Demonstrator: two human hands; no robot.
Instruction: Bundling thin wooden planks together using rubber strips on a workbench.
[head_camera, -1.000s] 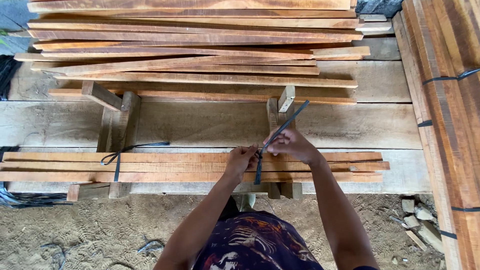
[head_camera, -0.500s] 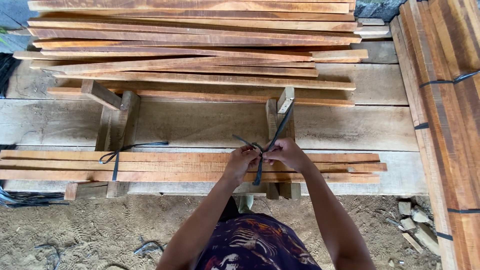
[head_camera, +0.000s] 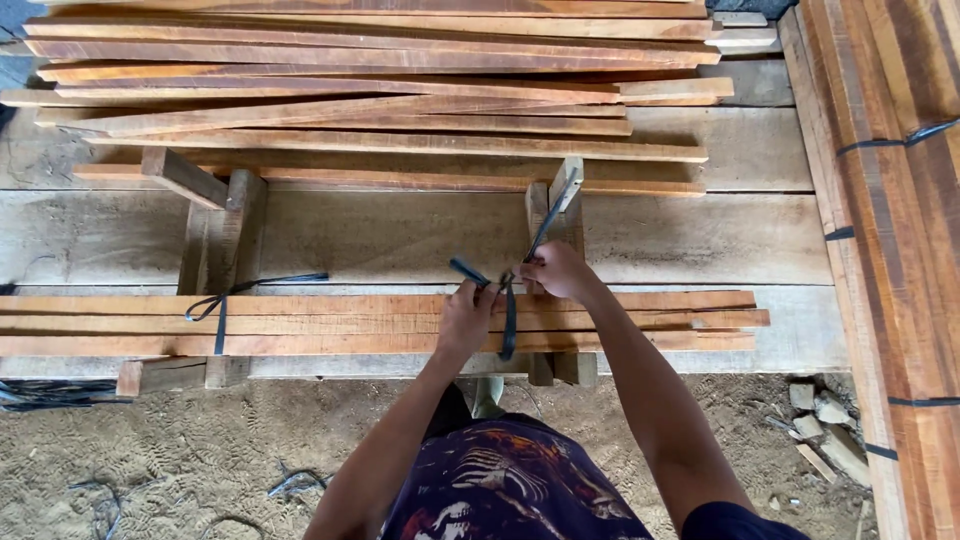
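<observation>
Head view, looking straight down. Left hand pinching one tail of the dark flat plastic strap, fingers closed on it just above the near bundle of long reddish wooden slats. Right hand clenching the other tail, that end running up and away toward the far side across the upright pale wooden support block. Both hands meeting right over the knot, touching or nearly so; right hand sitting slightly farther from the body, left hand slightly nearer.

Bundle lying crosswise in front of the body, long axis running left to right, directly beneath the hands and resting on the rough grey plank bench. Strap crossing the bundle at right angles, wrapping down over its near edge. Tying point lying toward the right half of the bundle.

Well to the left, a second dark strap loop already knotted around the same bundle, beside another wooden support block.

Beyond, a loose stack of long thin wooden slats lying parallel to the bundle. Along the right edge, strapped stacks of wider brown boards running away from the body, dark bands crossing them.

Below, sandy ground showing scraps of dark strap and a few pale stone lumps. No labels, packages or signs visible anywhere.
</observation>
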